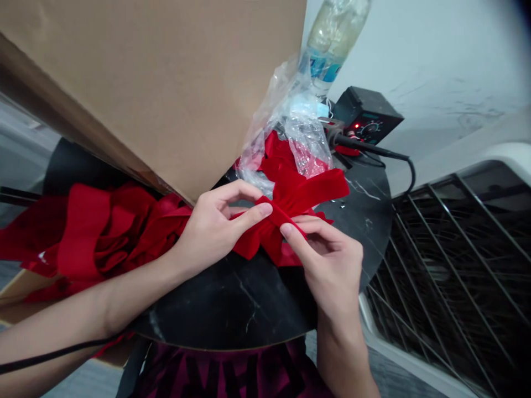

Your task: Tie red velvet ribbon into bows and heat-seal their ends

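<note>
Two hands on it now: the left hand [211, 232] and right hand [327, 260] pinch a red velvet bow [286, 193], fingers closed on the ribbon, over a black marble worktop [232, 315]! Bunched red ribbon [99, 237] at nine o'clock, plastic bag [286, 121] at twelve, soldering station [367, 116] at two!

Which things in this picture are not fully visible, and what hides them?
Head view:
- Middle of the red velvet ribbon: hidden by the left hand and right hand.
- Plastic water bottle: top cut off by the upper edge.
- Dial markings on the soldering station: too small to read.
</note>
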Action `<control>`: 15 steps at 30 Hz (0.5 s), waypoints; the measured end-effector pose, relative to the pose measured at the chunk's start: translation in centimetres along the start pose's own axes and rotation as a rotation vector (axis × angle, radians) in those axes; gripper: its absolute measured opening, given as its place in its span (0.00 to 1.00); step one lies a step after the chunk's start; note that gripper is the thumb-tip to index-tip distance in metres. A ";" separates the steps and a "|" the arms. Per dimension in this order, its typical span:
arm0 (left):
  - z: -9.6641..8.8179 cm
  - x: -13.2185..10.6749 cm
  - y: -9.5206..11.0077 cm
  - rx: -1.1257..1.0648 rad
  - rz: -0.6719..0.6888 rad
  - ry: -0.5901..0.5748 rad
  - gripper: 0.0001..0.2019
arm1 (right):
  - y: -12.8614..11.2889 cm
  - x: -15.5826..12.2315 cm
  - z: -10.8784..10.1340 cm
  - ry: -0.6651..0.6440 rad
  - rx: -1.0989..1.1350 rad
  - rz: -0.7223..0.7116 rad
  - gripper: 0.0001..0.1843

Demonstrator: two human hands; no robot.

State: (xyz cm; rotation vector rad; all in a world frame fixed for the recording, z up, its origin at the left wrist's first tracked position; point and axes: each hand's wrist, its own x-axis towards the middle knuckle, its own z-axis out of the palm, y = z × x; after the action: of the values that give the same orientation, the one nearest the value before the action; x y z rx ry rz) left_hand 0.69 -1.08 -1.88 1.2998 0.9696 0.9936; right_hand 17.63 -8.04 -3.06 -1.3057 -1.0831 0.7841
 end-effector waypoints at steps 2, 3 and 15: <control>0.1 -0.1 0.2 0.007 -0.005 0.025 0.11 | -0.1 0.1 0.1 0.006 0.050 0.022 0.06; 0.1 -0.2 0.3 0.010 -0.006 0.031 0.10 | -0.1 0.2 0.1 0.010 0.061 0.028 0.06; 0.2 -0.5 0.5 0.022 -0.002 0.033 0.09 | -0.5 -0.2 0.2 0.082 -0.036 0.028 0.06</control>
State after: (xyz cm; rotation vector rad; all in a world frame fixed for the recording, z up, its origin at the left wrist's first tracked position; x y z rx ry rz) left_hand 0.70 -1.64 -1.36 1.3043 1.0094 1.0074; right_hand 17.30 -8.24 -2.66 -1.3750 -1.0196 0.7287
